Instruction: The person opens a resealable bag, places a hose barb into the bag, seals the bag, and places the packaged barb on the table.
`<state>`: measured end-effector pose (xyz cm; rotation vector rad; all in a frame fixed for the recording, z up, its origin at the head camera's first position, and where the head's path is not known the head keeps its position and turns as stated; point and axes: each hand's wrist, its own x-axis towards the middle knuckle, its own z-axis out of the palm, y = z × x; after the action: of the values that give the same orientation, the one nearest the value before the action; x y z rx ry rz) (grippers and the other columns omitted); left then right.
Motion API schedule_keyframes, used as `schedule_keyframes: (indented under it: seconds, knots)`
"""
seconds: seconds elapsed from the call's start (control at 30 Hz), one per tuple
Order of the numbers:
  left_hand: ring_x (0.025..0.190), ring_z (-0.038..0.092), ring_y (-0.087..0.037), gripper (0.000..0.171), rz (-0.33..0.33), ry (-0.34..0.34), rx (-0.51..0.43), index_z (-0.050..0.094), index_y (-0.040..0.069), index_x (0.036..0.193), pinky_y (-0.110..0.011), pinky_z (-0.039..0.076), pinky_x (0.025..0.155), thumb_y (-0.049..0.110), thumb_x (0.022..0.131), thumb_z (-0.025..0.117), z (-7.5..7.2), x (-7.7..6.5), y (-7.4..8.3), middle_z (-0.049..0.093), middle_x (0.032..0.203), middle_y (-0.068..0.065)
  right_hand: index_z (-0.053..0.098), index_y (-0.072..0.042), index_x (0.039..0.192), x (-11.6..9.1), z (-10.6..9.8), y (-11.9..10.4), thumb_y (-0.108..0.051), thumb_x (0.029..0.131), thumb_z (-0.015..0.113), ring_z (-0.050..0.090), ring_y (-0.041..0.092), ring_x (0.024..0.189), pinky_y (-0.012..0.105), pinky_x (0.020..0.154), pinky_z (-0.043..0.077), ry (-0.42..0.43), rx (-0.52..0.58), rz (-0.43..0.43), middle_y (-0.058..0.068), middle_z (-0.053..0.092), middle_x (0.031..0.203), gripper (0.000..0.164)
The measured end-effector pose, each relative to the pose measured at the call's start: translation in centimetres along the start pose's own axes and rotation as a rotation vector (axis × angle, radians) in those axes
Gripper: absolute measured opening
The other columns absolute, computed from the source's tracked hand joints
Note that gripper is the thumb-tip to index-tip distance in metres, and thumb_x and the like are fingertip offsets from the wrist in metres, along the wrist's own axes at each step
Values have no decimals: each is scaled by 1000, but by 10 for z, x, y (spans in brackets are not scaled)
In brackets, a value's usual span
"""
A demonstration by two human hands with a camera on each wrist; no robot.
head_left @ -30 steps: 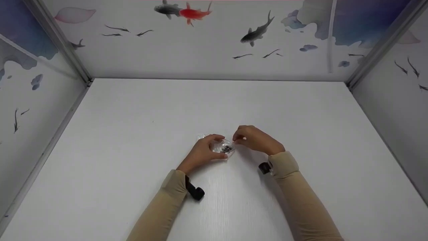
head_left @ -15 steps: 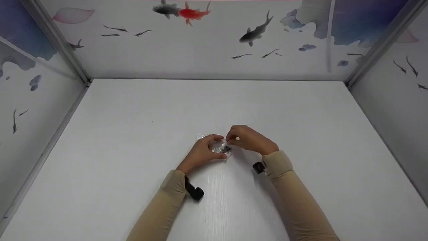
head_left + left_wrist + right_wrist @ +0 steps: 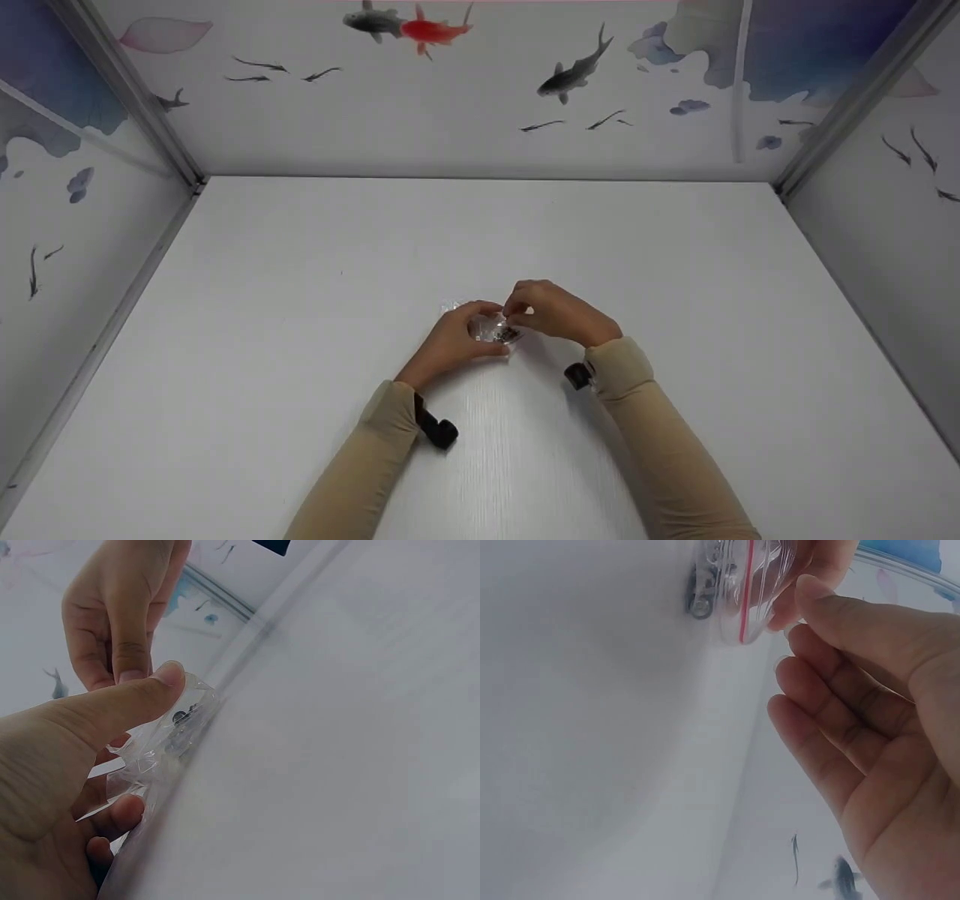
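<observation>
My left hand [image 3: 454, 335] holds a small clear zip bag [image 3: 486, 328] between thumb and fingers, near the middle of the white table. Small dark screws [image 3: 507, 334] lie bunched in the bag's right end. A red seal line [image 3: 746, 592] shows along the bag in the right wrist view. My right hand [image 3: 562, 309] is at the bag's right edge, thumb and index fingertips close together, the other fingers loosely bent. In the left wrist view my left thumb [image 3: 171, 675] covers those fingertips. I cannot tell whether the right fingers pinch the bag or a small part.
The white table [image 3: 300, 420] is bounded by a back panel [image 3: 450, 142] printed with fish and by side panels with metal corner posts [image 3: 142, 105]. A small black camera [image 3: 439, 433] sits at my left wrist, another black camera [image 3: 577, 375] at my right.
My right hand has moved left to the bag, from just off its right edge to overlapping it. The left hand and the bag have stayed nearly in place.
</observation>
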<state>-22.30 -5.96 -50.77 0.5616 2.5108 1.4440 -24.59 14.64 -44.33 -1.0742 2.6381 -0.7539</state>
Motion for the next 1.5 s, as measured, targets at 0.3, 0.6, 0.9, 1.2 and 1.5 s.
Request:
schedule_keyframes:
  seconds: [0.3, 0.6, 0.9, 1.2, 1.5]
  knots:
    - [121, 52, -18, 64, 9, 1, 4, 58, 20, 129, -40, 40, 102, 36, 73, 83, 0, 0, 3, 60, 129, 1, 72, -3, 101, 0, -2, 0, -7, 87, 70, 63, 19, 90, 32, 79, 52, 0, -27, -3, 6, 67, 96, 16]
    - [122, 51, -18, 64, -5, -9, -9, 57, 22, 131, -41, 39, 102, 35, 73, 83, -1, 0, 5, 59, 132, 2, 73, -5, 99, -4, -5, 1, -9, 87, 70, 62, 17, 88, 32, 78, 52, 14, -6, 1, 4, 67, 95, 13]
    - [132, 44, -19, 68, -12, -44, -19, 54, 20, 135, -43, 34, 109, 43, 77, 79, -4, -1, 6, 54, 138, 1, 70, -7, 96, -12, -6, 2, -17, 91, 66, 59, 13, 82, 30, 75, 51, 36, 8, 82, 3, 67, 91, 11]
    - [109, 56, -23, 42, -25, -47, 1, 53, 18, 136, -43, 42, 97, 37, 98, 53, -9, 5, 10, 58, 132, -7, 70, -6, 92, -22, -5, -1, -20, 94, 63, 53, 10, 68, 25, 62, 46, 0, 16, 125, 4, 68, 83, 16]
    - [118, 53, -29, 34, -48, -72, 77, 56, 13, 134, -46, 40, 102, 18, 103, 43, -13, 14, 18, 58, 130, -13, 72, -7, 82, -28, 5, -5, -32, 93, 63, 41, 6, 55, 22, 52, 35, -107, 58, 169, -3, 55, 62, 29]
